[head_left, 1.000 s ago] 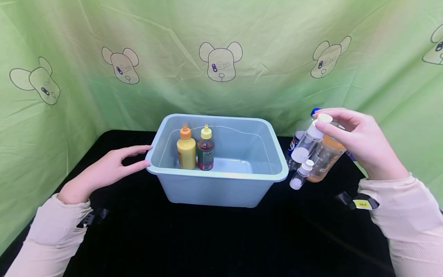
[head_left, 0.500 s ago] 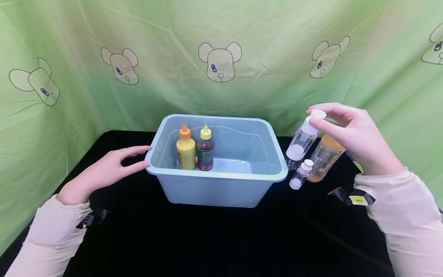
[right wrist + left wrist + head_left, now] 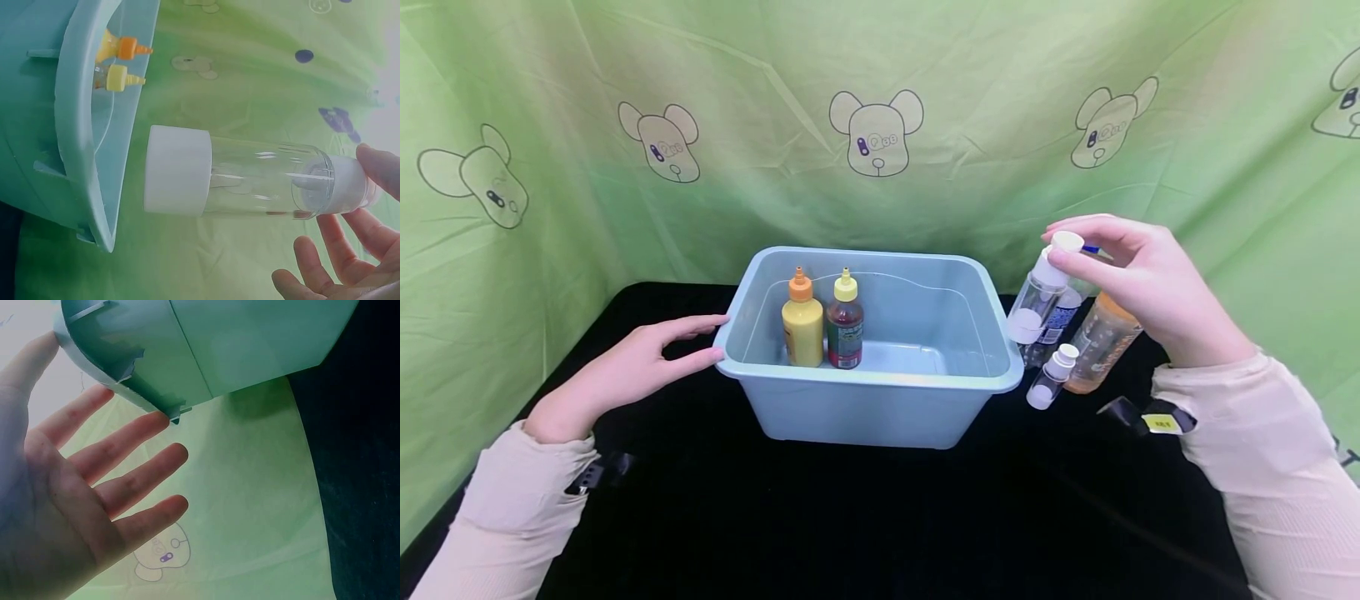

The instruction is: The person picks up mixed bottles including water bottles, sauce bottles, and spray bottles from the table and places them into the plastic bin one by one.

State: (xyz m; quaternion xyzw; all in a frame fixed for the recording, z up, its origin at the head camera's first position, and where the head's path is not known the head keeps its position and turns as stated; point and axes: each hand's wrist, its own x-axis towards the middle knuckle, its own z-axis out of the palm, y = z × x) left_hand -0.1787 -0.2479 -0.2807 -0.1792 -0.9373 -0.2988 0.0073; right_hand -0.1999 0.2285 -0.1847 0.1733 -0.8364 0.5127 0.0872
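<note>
A light blue plastic tub (image 3: pixel 865 412) stands in the middle. My left hand (image 3: pixel 647 367) touches its left rim with fairly straight fingers; in the left wrist view the fingertips (image 3: pixel 159 422) meet the rim. Inside the tub, a yellow squeeze bottle (image 3: pixel 803 333) and a dark red bottle with a yellow cap (image 3: pixel 846 333) stand side by side. My right hand (image 3: pixel 1157 287) pinches a clear bottle (image 3: pixel 1036 298) by its white top, tilted, close to the tub's right rim. In the right wrist view this clear bottle (image 3: pixel 262 178) has a white base and hangs outside the tub.
Right of the tub are a small clear bottle with a white cap (image 3: pixel 1052 377), a clear bottle with a blue label (image 3: pixel 1062 321), and an orange-capped bottle (image 3: pixel 1101 346). Black cloth (image 3: pixel 850 517) covers the table; a green patterned curtain (image 3: pixel 970 167) hangs behind.
My right hand has moved left with the clear bottle, from above the other bottles towards the tub's right rim. The left hand and the tub have stayed put.
</note>
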